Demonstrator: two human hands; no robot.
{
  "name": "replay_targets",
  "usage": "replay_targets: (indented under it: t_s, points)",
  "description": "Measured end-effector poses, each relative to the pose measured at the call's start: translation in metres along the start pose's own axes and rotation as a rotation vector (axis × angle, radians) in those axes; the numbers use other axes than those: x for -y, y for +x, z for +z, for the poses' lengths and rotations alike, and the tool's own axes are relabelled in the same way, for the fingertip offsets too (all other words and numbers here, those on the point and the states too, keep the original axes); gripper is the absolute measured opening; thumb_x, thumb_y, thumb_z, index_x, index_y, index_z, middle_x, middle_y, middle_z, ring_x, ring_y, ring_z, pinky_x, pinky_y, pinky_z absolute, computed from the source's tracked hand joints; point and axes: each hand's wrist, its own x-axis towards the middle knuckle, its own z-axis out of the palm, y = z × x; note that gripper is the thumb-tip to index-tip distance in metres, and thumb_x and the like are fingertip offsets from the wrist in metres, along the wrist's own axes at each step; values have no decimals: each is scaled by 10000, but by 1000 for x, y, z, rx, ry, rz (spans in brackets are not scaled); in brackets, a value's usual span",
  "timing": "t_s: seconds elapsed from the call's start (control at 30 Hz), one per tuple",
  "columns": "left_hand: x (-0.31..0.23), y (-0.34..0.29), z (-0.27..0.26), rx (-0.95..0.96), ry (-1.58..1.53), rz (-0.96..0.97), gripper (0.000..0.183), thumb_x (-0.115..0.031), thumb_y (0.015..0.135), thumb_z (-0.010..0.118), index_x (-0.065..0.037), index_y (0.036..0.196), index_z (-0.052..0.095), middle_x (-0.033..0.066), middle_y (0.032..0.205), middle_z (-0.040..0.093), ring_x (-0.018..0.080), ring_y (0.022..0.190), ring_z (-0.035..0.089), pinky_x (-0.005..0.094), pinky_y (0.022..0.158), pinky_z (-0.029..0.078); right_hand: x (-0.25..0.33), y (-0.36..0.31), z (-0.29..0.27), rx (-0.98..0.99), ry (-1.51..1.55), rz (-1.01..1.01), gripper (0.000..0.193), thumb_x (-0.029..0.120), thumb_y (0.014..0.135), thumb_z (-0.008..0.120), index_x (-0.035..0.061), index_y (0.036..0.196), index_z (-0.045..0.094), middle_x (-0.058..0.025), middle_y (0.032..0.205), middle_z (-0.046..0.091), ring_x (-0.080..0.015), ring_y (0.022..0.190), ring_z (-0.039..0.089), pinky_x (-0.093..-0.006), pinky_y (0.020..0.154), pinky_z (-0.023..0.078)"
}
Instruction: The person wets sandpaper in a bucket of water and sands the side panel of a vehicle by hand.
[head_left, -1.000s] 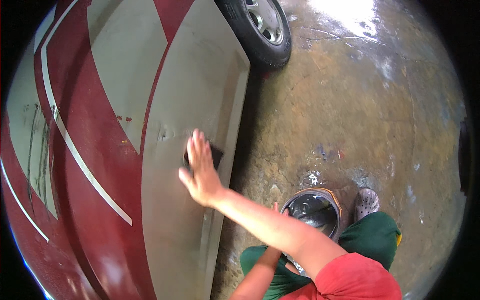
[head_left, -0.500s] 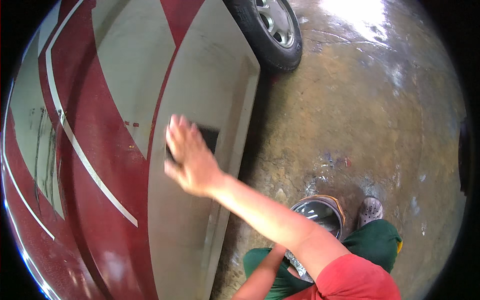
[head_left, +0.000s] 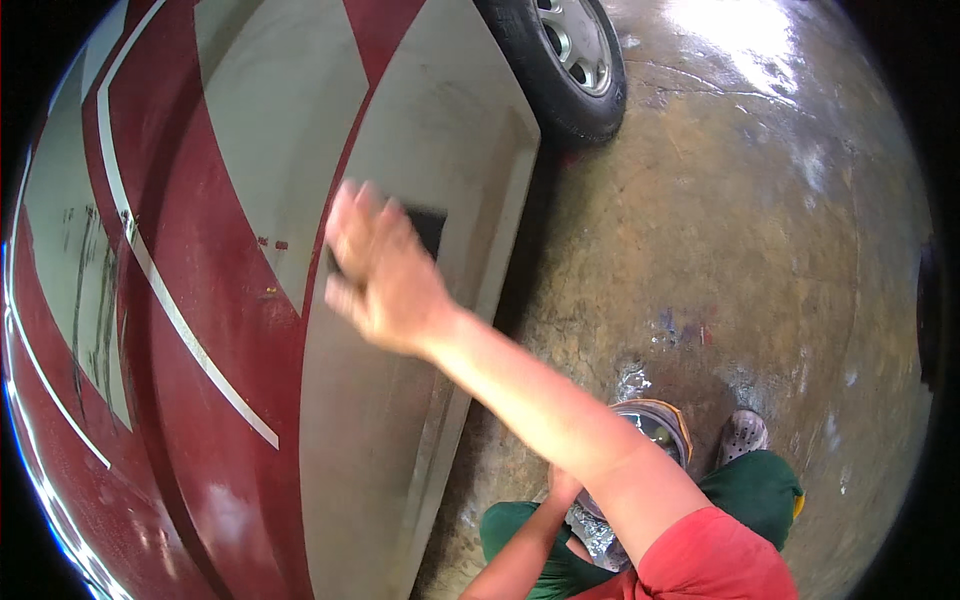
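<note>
Grey car panel [head_left: 365, 460] stands beside a shiny, stained floor [head_left: 720, 240]; right hand [head_left: 385, 265] lies flat over dark pad [head_left: 430, 230]; left hand [head_left: 564, 484], partly hidden, I cannot tell.

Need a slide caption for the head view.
Right hand over a dark pad on a grey car panel, bucket nearby.

To your right spreads a worn, mottled brown-grey floor [head_left: 760, 250] with a wet-looking sheen. Ahead, white glare [head_left: 735, 30] reflects brightly; a thin crack [head_left: 715, 92] runs this side of it.
</note>
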Motion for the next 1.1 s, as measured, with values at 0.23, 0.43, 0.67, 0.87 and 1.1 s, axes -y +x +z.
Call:
replay_targets:
  t_s: [0.23,0.43,0.67,0.87,1.1]
  points:
    - [-10,9,-14,132,-968,-453,589,-524,982,639,-111,1398,576,147,1272,671,318,1176,626,472,1026,476,33,18,10,-97,38,149,836,465,1060,460,-61,1613,119,-269,1701,14,-395,1589,-11,-534,1286,7]
    - [-46,16,-5,-20,-918,-527,652,-553,912,698,-112,1379,581,157,1295,659,313,1193,632,479,986,505,55,-52,21,44,148,-181,876,528,1031,491,127,1663,36,-162,1729,23,-349,1597,21,-510,1294,35]
    - [12,-7,-15,-19,-260,-239,645,-414,933,695,-78,1451,509,200,1431,579,342,1282,594,454,1042,481,-18,79,-16,-130,66,277,818,584,1081,254,79,1646,-56,-187,1718,-72,-323,1593,-63,-478,1290,-28]
    - [-143,37,-3,-118,-57,-73,752,-416,998,658,-50,1583,360,124,1579,463,275,1461,420,424,1220,314,65,-57,11,41,173,31,800,367,1069,486,80,1654,23,-180,1726,-8,-351,1597,4,-515,1291,44]
    - [-78,113,-31,388,576,387,674,-401,941,697,-117,1518,496,175,1568,468,355,1465,406,457,1218,324,84,-120,-61,434,765,509,604,223,1048,511,-11,1574,332,-193,1666,301,-296,1555,269,-368,1264,213]
